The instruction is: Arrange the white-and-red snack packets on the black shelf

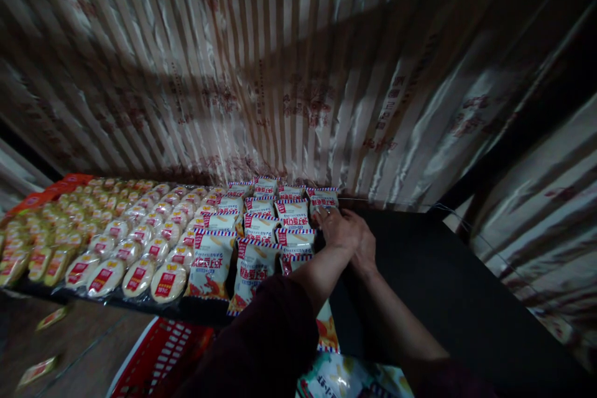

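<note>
I see the left hand [336,227] and right hand [364,241] together at a snack packet [323,197] by the black shelf's [429,267] back edge, whether gripping it I can't tell, and a low-hanging left sleeve [280,329] could sweep the front-edge packets [254,270] off.

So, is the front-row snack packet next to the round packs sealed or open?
Apparently sealed: the snack packet looks plump, and both its striped ends appear unbroken.
</note>
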A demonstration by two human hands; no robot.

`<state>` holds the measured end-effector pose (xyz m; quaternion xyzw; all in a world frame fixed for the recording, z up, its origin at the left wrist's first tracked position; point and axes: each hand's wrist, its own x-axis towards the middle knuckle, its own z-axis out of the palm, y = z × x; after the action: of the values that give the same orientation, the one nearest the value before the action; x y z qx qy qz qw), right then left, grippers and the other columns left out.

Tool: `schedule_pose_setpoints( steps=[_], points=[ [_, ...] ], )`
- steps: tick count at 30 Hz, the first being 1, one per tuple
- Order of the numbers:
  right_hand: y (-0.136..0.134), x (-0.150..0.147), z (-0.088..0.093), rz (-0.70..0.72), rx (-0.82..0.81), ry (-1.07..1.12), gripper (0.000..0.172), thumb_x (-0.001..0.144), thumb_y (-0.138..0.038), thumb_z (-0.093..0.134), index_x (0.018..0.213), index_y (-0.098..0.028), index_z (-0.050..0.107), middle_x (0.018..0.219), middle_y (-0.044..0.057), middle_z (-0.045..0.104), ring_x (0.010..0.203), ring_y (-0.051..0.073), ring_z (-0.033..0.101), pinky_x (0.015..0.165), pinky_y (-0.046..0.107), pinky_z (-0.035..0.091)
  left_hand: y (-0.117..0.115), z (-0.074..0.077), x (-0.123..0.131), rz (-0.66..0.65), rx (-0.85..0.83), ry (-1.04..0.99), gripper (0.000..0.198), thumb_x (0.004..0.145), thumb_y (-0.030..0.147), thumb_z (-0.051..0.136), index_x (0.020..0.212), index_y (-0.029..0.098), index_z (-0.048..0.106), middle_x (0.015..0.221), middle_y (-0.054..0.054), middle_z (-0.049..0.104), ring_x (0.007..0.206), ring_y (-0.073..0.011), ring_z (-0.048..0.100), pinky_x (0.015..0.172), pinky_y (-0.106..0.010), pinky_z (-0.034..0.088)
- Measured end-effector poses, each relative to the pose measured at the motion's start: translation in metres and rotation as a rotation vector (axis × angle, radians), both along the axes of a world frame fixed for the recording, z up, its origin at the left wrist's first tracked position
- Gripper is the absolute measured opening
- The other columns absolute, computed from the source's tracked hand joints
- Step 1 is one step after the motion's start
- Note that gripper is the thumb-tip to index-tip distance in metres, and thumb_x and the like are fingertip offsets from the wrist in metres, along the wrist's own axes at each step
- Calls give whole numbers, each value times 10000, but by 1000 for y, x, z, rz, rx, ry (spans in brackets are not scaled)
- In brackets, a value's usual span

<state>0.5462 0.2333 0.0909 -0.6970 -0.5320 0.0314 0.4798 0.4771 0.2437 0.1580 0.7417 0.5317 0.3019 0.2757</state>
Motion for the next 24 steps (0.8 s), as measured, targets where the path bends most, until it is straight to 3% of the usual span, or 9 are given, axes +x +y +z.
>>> schedule_pose_setpoints(
  steps=[2, 5, 9, 13, 17, 21, 24],
  points=[
    [-12, -9, 9, -8, 63, 140, 417, 748, -368, 504, 1092, -166, 626, 1124, 130, 669, 1035, 254, 616, 948, 417, 464, -2, 11, -13, 69, -105, -25, 384, 848, 161, 436, 1183, 76, 603, 1341, -212, 518, 1337, -326, 386, 1136, -525, 281],
    [-29, -25, 21, 6, 62, 286, 446, 786, -458, 504, 1102, -173, 637, 1065, 112, 698, 979, 246, 635, 903, 411, 484, -6, 29, -39, 69, -151, -121, 337, 813, 200, 534, 1127, 136, 637, 1426, -137, 455, 1394, -275, 303, 1165, -400, 273],
    [-47, -48, 37, 18, 65, 313, 468, 816, -524, 499, 1104, -186, 649, 1105, 106, 687, 1027, 254, 621, 940, 431, 457, -14, 50, -81, 58, -68, -186, 250, 806, 176, 544, 1014, 176, 683, 1449, -74, 439, 1414, -250, 266, 1171, -382, 269],
    [-57, -68, 58, -11, 138, 237, 457, 837, -519, 486, 1118, -194, 644, 1126, 101, 677, 1042, 244, 618, 955, 423, 452, -20, 62, -136, 57, 83, -94, 335, 799, 130, 488, 1066, 177, 685, 1438, -60, 456, 1436, -226, 201, 1189, -386, 224],
    [-61, -90, 77, 29, 98, 53, 478, 840, -525, 481, 1152, -194, 630, 1176, 111, 655, 1072, 250, 612, 962, 428, 456, -20, 59, -199, 138, 242, 47, 370, 798, 138, 461, 1097, 183, 676, 1471, -27, 416, 1446, -256, 152, 1185, -449, 212],
    [-61, -128, 90, 101, 79, -83, 486, 866, -511, 441, 1200, -200, 607, 1255, 114, 621, 1171, 253, 568, 1013, 444, 430, -17, 44, -255, 222, 251, 263, 399, 828, 190, 456, 1185, 163, 634, 1515, -56, 343, 1448, -309, 101, 1177, -498, 167],
    [-54, -158, 93, 220, 58, -124, 489, 904, -490, 390, 1241, -195, 585, 1301, 111, 594, 1245, 237, 517, 1059, 432, 399, -15, 31, -282, 239, 257, 394, 452, 857, 239, 438, 1281, 136, 556, 1540, -94, 280, 1443, -338, 96, 1157, -539, 168]
  ],
)
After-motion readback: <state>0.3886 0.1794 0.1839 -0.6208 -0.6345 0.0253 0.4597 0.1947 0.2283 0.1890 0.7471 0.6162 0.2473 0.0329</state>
